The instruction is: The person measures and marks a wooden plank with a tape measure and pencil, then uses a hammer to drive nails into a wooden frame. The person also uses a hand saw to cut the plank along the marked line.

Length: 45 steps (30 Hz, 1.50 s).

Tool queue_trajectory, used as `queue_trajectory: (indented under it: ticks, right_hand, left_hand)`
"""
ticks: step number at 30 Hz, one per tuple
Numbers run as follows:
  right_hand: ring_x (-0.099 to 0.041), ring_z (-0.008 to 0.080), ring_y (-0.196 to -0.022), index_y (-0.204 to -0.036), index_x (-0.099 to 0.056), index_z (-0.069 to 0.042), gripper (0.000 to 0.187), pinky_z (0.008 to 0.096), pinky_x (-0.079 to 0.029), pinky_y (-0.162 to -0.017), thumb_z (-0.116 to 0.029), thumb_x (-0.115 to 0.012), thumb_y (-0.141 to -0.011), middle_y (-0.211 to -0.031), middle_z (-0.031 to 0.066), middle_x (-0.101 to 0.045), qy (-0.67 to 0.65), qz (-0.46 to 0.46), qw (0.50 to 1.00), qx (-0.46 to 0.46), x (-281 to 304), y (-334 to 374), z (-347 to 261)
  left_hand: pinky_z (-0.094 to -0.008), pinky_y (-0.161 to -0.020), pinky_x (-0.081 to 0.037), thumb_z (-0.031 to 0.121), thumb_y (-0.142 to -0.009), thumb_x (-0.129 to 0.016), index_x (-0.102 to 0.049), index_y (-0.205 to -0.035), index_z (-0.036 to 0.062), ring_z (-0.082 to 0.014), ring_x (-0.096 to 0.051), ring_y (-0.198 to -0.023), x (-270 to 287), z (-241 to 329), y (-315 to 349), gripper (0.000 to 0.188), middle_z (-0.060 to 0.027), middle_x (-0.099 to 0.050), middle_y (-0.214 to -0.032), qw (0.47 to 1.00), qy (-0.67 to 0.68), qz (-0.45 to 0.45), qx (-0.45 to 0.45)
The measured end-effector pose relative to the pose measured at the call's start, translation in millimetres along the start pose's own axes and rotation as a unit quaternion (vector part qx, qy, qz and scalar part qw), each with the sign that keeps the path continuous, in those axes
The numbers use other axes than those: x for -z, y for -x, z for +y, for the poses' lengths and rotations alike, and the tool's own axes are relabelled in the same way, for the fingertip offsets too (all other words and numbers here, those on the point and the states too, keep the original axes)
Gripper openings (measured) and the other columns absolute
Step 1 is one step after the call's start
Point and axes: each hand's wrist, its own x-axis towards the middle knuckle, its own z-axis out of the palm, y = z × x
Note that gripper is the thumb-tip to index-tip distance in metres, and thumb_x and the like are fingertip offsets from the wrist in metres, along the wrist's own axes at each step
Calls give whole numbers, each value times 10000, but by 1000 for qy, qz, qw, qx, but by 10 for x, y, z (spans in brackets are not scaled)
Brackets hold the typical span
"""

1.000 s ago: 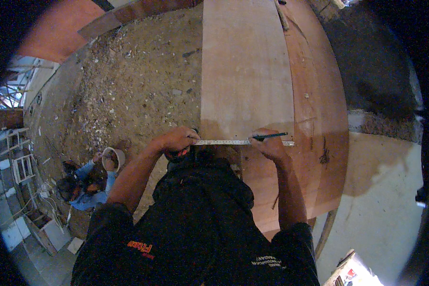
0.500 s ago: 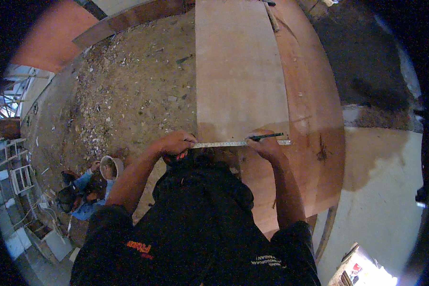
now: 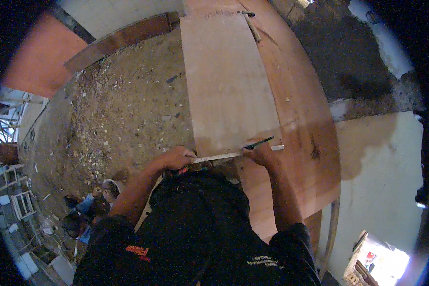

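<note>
Stretched across the near end of a pale plywood board [image 3: 229,81] is the blade of a tape measure [image 3: 219,156]. My left hand [image 3: 177,158] is closed around its case at the board's left corner, where a bit of red shows under the fingers. My right hand [image 3: 257,153] is closed on a dark slim pen or pencil [image 3: 262,142], and rests on the blade near the board's right part. Past this hand the end of the blade juts out over a larger reddish-brown plywood sheet [image 3: 310,128] beneath.
A hammer [image 3: 253,31] lies at the far end of the sheets. Rubble-strewn dirt [image 3: 128,95] spreads to the left. Lower left, another person [image 3: 78,217] crouches by a pale bucket [image 3: 112,188]. A pale wall [image 3: 376,190] stands on the right.
The view has shifted, so the boards' far end and the hammer show more fully. My hands keep their hold on the tape; the right one sits slightly nearer the left, the pen tilted more upward.
</note>
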Motion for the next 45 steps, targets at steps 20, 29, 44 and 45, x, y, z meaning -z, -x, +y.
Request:
queue_trajectory:
  ticks: [20,29,44,45]
  right_hand:
    - [-590,118,-683,-929,-693,1,214,281,-482,-644,-211,-696,-905,-769,52,-651,-425,460,751,-208,-188,-522,-1705]
    - [-620,141,-733,-1069,-670,-11,314,303,-505,-672,-304,-632,-962,-777,45,-635,-334,535,714,-303,-612,-1025,-1802]
    - [-649,175,-795,-1105,-694,-12,265,334,-517,-718,-203,-636,-931,-868,85,-697,-293,525,744,-290,889,-2437,-1328]
    - [-655,176,-800,-1113,-692,-10,268,335,-520,-722,-200,-637,-931,-874,88,-700,-298,517,745,-297,934,-2510,-1270]
  left_hand:
    - [-278,-562,-478,247,-969,-623,-686,-1042,43,-93,-578,-581,2443,-67,-564,225,-20,-688,-753,980,137,91,-116]
    - [-303,-623,-484,191,-935,-615,-720,-959,16,-121,-594,-612,3710,379,-1220,206,-59,-687,-724,973,56,178,-136]
    - [-307,-599,-484,209,-913,-587,-706,-901,-16,-138,-606,-614,4394,904,-1912,255,-61,-666,-706,985,29,145,-93]
    - [-318,-604,-488,219,-911,-589,-707,-902,-13,-144,-610,-615,4425,859,-1959,260,-65,-669,-708,983,18,156,-92]
